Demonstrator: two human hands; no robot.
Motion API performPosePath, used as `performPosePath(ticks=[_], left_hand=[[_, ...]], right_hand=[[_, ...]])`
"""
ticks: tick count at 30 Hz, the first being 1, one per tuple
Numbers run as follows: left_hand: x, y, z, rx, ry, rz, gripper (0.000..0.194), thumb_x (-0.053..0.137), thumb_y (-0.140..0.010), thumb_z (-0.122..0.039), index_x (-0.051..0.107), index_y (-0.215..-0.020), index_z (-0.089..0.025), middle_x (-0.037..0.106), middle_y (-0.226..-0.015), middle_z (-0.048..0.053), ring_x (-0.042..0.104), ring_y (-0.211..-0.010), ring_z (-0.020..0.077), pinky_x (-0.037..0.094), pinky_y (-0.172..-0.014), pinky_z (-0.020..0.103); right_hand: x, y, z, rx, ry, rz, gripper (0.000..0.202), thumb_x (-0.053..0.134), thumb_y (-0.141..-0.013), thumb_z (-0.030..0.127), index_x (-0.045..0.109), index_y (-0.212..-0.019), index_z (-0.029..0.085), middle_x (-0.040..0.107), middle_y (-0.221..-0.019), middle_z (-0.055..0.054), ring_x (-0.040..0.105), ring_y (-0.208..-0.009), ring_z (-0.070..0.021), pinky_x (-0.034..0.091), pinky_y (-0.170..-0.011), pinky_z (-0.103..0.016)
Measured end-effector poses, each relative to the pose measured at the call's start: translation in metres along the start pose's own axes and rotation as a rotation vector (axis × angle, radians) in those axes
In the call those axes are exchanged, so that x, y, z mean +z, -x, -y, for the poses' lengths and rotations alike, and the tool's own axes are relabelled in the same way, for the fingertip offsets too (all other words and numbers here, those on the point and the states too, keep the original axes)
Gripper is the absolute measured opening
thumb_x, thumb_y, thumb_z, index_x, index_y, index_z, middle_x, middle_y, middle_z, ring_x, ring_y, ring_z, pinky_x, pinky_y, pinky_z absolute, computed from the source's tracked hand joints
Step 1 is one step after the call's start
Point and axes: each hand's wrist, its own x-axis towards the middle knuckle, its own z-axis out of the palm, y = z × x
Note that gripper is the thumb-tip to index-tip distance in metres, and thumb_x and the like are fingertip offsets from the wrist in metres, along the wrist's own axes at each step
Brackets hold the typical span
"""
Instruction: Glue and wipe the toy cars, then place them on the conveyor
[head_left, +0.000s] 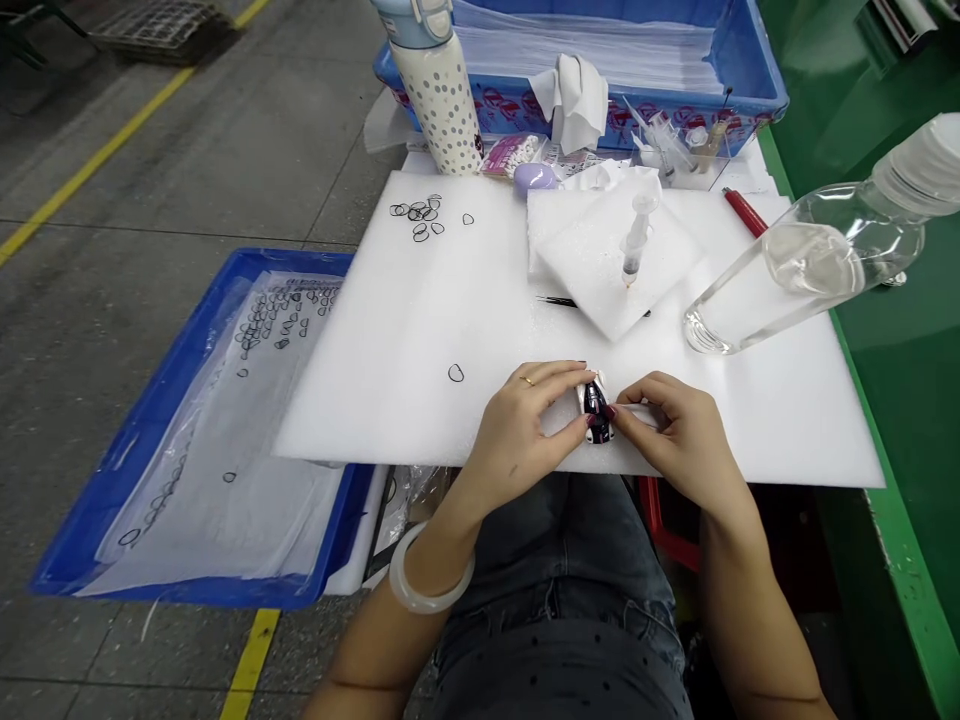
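Near the front edge of the white foam sheet (360,330), my left hand (529,425) is closed on a small glossy black-and-white part (598,410), thumb and fingers at its left side and top. My right hand (679,430) is closed too, its thumb and fingertip pinched at the part's right edge. A pale, flat or stick-like thing (646,412) shows between its fingers; I cannot make out its kind. A single thin black ring (456,373) lies left of my hands, and a group of black rings (420,210) lies farther back.
A syringe (635,245) stands on a small foam square (585,250), with dark tweezers-like tips (556,300) beneath. At right is a clear bottle of liquid (780,270); behind, a dotted flask (442,105) and blue crate (765,80). A blue tray (187,310) with rings is left.
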Motion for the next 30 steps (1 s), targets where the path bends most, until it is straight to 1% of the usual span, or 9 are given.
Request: performPosePath(ticks=[4, 8, 13, 15, 19, 23, 26, 28, 30], left_hand=[[-0.002, -0.003, -0.001, -0.031, 0.021, 0.018, 0.039, 0.070, -0.084, -0.013, 0.068, -0.122, -0.022, 0.071, -0.125, 0.005, 0.061, -0.120, 0.0248, 0.054, -0.104, 0.048], [-0.012, -0.001, 0.004, -0.017, 0.055, 0.118, 0.048, 0.070, -0.083, -0.015, 0.064, -0.130, -0.023, 0.066, -0.136, 0.006, 0.056, -0.129, 0.0261, 0.049, -0.110, 0.051], [-0.005, -0.002, 0.004, -0.008, 0.036, 0.088, 0.047, 0.072, -0.083, -0.019, 0.065, -0.129, -0.023, 0.067, -0.136, 0.005, 0.055, -0.130, 0.0279, 0.047, -0.112, 0.054], [0.002, -0.003, 0.001, -0.038, 0.011, 0.029, 0.040, 0.071, -0.084, -0.019, 0.068, -0.123, -0.021, 0.071, -0.128, 0.005, 0.057, -0.124, 0.0284, 0.050, -0.107, 0.054], [0.006, -0.004, -0.001, -0.065, 0.008, 0.006, 0.037, 0.069, -0.083, -0.016, 0.070, -0.120, -0.020, 0.073, -0.123, 0.006, 0.058, -0.121, 0.0293, 0.051, -0.105, 0.055], [-0.011, 0.004, 0.014, 0.012, 0.245, 0.098, 0.050, 0.067, -0.085, -0.017, 0.063, -0.135, -0.028, 0.061, -0.143, 0.005, 0.051, -0.137, 0.0276, 0.042, -0.118, 0.052], [-0.021, 0.013, 0.028, 0.026, 0.577, -0.048, 0.047, 0.059, -0.090, -0.012, 0.065, -0.130, -0.036, 0.059, -0.145, 0.001, 0.050, -0.139, 0.0206, 0.046, -0.115, 0.038], [-0.021, 0.018, 0.032, -0.004, 0.704, -0.189, 0.043, 0.056, -0.090, -0.009, 0.071, -0.120, -0.036, 0.064, -0.134, -0.001, 0.054, -0.134, 0.0160, 0.050, -0.108, 0.028], [-0.020, 0.021, 0.033, -0.015, 0.724, -0.218, 0.039, 0.057, -0.090, -0.009, 0.073, -0.114, -0.035, 0.066, -0.128, -0.001, 0.056, -0.130, 0.0138, 0.050, -0.106, 0.023]], right_hand=[[0.004, 0.007, 0.003, -0.059, 0.060, -0.053, 0.012, 0.066, -0.091, 0.026, 0.068, -0.082, 0.018, 0.064, -0.079, 0.000, 0.057, -0.064, -0.0117, 0.038, -0.057, -0.025], [-0.022, 0.019, 0.003, -0.096, -0.004, -0.056, 0.012, 0.065, -0.093, 0.026, 0.070, -0.084, 0.021, 0.068, -0.081, -0.001, 0.062, -0.069, -0.0141, 0.045, -0.061, -0.027], [-0.078, 0.023, -0.026, -0.027, 0.342, -0.704, 0.019, 0.064, -0.093, 0.028, 0.077, -0.103, 0.019, 0.073, -0.106, -0.013, 0.069, -0.097, -0.0270, 0.053, -0.084, -0.042], [-0.085, 0.023, -0.035, -0.006, 0.547, -0.790, 0.025, 0.068, -0.089, 0.028, 0.078, -0.108, 0.015, 0.072, -0.118, -0.018, 0.067, -0.110, -0.0333, 0.051, -0.093, -0.050], [-0.058, 0.029, -0.025, -0.013, 0.317, -0.837, 0.019, 0.064, -0.092, 0.025, 0.076, -0.104, 0.018, 0.075, -0.101, -0.012, 0.070, -0.095, -0.0254, 0.054, -0.086, -0.043], [0.005, 0.028, 0.004, -0.052, 0.098, -0.496, 0.024, 0.062, -0.092, 0.028, 0.066, -0.114, 0.021, 0.073, -0.091, -0.005, 0.068, -0.081, -0.0204, 0.055, -0.075, -0.037], [0.044, 0.023, 0.020, -0.095, 0.206, -0.364, 0.047, 0.067, -0.087, 0.035, 0.056, -0.129, 0.018, 0.074, -0.102, -0.010, 0.068, -0.088, -0.0262, 0.056, -0.078, -0.043], [0.050, 0.024, 0.022, -0.101, 0.265, -0.363, 0.050, 0.064, -0.086, 0.031, 0.054, -0.133, 0.018, 0.074, -0.105, -0.011, 0.068, -0.090, -0.0276, 0.057, -0.078, -0.045], [0.031, 0.034, 0.011, -0.059, 0.281, -0.429, 0.048, 0.061, -0.087, 0.028, 0.055, -0.134, 0.020, 0.074, -0.108, -0.011, 0.070, -0.092, -0.0263, 0.057, -0.082, -0.043]])
